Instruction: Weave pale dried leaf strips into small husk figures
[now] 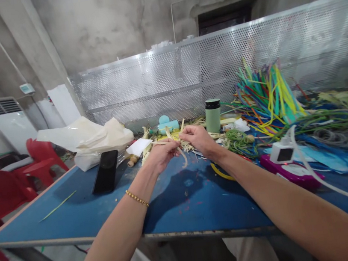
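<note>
Both my hands are raised over the blue table point(76, 217), near its far middle. My left hand point(161, 154) is closed in a pinch on a pale straw strip point(183, 157) that curls down from it. My right hand point(197, 138) is closed too, pinching the same pale strips between thumb and fingers. A loose heap of similar pale strips point(150, 144) lies on the table just behind the hands. A gold bead bracelet point(137, 198) sits on my left wrist.
A black phone point(105, 171) leans by a cream plastic bag point(94, 139). A green flask point(213, 116) stands behind my hands. Coloured strips point(266, 96), tangled cords and a white charger point(283, 152) fill the right side. Red chairs point(3, 184) stand left; a perforated metal screen point(186, 77) backs the table.
</note>
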Motion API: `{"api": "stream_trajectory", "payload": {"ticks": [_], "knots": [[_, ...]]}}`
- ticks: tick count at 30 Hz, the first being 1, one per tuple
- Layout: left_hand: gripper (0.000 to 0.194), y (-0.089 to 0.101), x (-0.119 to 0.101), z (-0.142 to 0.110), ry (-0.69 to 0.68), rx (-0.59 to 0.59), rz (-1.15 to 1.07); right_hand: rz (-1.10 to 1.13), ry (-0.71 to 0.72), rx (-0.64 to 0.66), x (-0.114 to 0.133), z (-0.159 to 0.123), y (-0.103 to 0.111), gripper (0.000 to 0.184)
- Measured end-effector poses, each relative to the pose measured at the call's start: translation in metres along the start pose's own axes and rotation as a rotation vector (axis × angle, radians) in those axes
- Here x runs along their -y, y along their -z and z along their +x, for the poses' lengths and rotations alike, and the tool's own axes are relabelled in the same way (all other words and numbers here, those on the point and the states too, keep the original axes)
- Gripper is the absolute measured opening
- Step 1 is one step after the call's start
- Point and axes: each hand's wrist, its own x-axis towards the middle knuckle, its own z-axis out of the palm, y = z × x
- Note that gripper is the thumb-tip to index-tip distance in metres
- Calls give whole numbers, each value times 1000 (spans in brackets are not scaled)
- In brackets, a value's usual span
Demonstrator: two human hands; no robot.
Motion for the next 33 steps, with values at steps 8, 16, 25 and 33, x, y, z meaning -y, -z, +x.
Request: {"api": "stream_trajectory", "payload": {"ticks": [8,16,25,33], "knots": [[10,0,-1,-1,28,-11,-11,-120,-2,12,1,0,0,26],[6,4,-2,1,85,64,-49,-89,19,104,-3,1,8,39],[13,6,0,2,61,54,-28,-18,-46,168,1,-4,5,34],[13,2,7,4,-43,-74,91,-229,59,60,3,-2,0,32]]}}
